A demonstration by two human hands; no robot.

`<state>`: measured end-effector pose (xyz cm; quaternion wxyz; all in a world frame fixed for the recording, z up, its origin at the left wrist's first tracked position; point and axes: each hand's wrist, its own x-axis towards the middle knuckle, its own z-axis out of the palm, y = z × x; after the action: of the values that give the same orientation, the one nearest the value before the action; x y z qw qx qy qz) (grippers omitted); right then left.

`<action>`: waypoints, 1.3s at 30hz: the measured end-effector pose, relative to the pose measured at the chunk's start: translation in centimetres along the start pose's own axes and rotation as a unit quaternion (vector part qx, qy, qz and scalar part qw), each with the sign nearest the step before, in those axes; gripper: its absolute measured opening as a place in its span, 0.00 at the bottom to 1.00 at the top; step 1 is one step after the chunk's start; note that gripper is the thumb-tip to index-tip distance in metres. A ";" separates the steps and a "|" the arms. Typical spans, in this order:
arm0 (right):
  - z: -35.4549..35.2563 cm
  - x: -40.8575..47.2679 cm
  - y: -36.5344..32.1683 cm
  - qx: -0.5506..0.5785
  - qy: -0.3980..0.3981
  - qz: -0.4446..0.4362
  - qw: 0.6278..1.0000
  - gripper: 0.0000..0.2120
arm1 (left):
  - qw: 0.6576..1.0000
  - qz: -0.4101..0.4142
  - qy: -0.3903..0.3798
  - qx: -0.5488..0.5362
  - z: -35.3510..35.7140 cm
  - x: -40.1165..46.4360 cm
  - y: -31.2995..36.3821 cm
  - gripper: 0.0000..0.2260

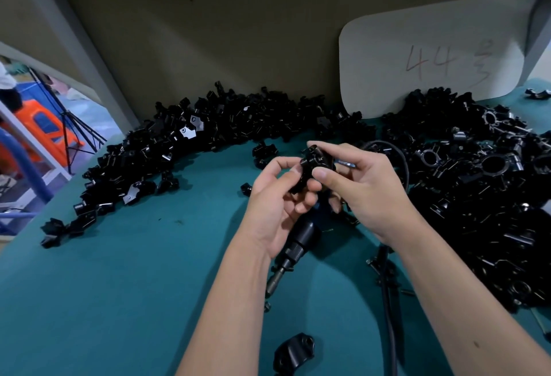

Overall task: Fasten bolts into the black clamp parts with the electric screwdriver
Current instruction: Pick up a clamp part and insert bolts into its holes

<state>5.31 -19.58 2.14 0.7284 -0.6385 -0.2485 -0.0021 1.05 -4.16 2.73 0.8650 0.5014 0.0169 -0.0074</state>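
Observation:
Both hands meet above the middle of the teal table (134,271), pinching one black clamp part (316,164). My left hand (277,205) grips its lower end with thumb and fingers. My right hand (357,187) holds the upper end between thumb and forefinger. Whether a bolt sits in the part is too small to tell. The electric screwdriver (298,244) lies on the table under my left wrist, bit pointing toward me, untouched. Its black cable (387,301) runs down the right side.
A long heap of loose black clamp parts (185,143) curves along the back left. A second heap of assembled clamps (483,196) fills the right. A single clamp half (295,351) lies near the front edge. A white card marked 44 (432,59) leans on the back wall.

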 end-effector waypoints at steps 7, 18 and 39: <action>-0.2 -0.1 0.0 0.013 0.008 0.008 1.000 0.16 | 0.997 0.038 -0.016 0.066 -0.1 0.1 -0.3 0.11; -1.2 0.0 -0.3 -0.018 0.009 0.004 1.000 0.16 | 0.996 0.074 0.023 0.032 0.0 0.1 -0.4 0.08; -1.5 0.1 -0.5 0.007 -0.012 0.019 1.000 0.14 | 0.996 0.081 0.028 0.026 -0.8 0.5 -0.3 0.08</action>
<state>5.76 -21.05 2.52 0.7296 -0.6381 -0.2451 0.0217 1.55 -3.61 2.09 0.8488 0.5231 0.0005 0.0764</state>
